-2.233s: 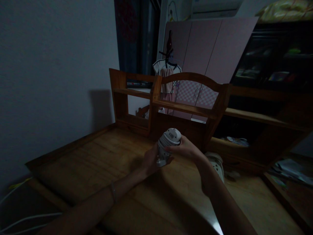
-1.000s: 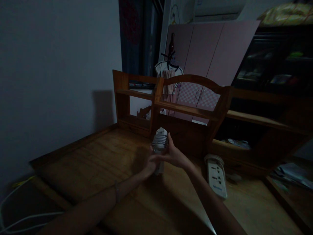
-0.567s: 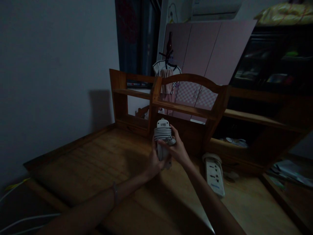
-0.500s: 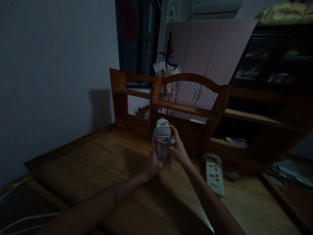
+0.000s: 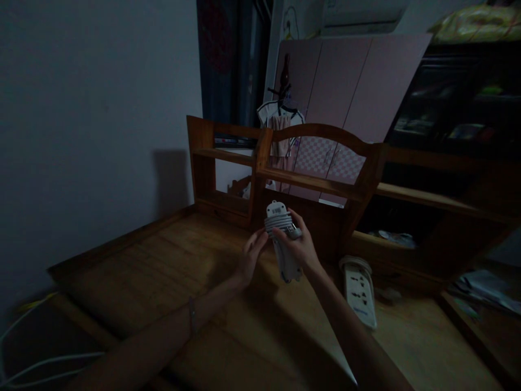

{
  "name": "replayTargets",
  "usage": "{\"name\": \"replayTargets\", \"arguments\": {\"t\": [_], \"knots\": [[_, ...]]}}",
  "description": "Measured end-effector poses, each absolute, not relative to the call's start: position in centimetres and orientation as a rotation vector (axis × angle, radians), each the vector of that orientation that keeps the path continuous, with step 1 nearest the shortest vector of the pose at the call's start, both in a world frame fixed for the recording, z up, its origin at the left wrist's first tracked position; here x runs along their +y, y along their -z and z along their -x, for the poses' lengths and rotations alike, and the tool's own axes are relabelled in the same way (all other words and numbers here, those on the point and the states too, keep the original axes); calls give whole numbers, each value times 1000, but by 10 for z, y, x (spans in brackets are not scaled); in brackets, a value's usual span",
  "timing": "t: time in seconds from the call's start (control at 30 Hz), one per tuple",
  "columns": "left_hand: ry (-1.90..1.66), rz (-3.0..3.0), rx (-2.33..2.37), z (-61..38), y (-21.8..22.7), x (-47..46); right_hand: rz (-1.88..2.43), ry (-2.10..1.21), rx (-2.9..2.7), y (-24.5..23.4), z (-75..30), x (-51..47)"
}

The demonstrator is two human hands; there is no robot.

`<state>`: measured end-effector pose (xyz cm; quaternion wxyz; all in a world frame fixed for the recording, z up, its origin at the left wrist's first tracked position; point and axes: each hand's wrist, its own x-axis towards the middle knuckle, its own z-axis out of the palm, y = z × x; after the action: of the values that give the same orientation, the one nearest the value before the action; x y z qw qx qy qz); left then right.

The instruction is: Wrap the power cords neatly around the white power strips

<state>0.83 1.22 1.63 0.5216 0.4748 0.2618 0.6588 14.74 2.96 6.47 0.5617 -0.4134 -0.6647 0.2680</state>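
Note:
A white power strip (image 5: 286, 260) is held above the wooden desk, its back with a label facing me. Its grey-white cord (image 5: 278, 221) is wound in several turns around the upper part, and the plug (image 5: 293, 232) sits at the coil's right side. My right hand (image 5: 300, 243) grips the strip and coil from the right, thumb across the front. To the left, my left hand (image 5: 250, 259) has its fingers stretched out, tips close to the coil's left edge; whether they touch it I cannot tell.
Another power strip (image 5: 359, 293) lies on the desk (image 5: 163, 271) to the right, its cord coiled at the far end. A wooden shelf hutch (image 5: 309, 176) stands along the back. White cables (image 5: 52, 360) hang at lower left; papers (image 5: 492, 290) lie at far right.
My left hand has come off the power strip and moved left. The strip, now in my right hand, has tilted and shifted slightly right.

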Motion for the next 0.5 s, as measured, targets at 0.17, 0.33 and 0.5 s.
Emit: {"name": "replayTargets", "arguments": {"t": [0.17, 0.33, 0.5], "knots": [[-1289, -867, 485, -2, 0, 36, 1136, -548, -1695, -55, -154, 30], [-1210, -819, 482, -2, 5, 35, 1249, -506, -1795, -60, -162, 29], [-1185, -826, 499, -5, 3, 28, 1325, -551, -1786, -61, -168, 35]]}}
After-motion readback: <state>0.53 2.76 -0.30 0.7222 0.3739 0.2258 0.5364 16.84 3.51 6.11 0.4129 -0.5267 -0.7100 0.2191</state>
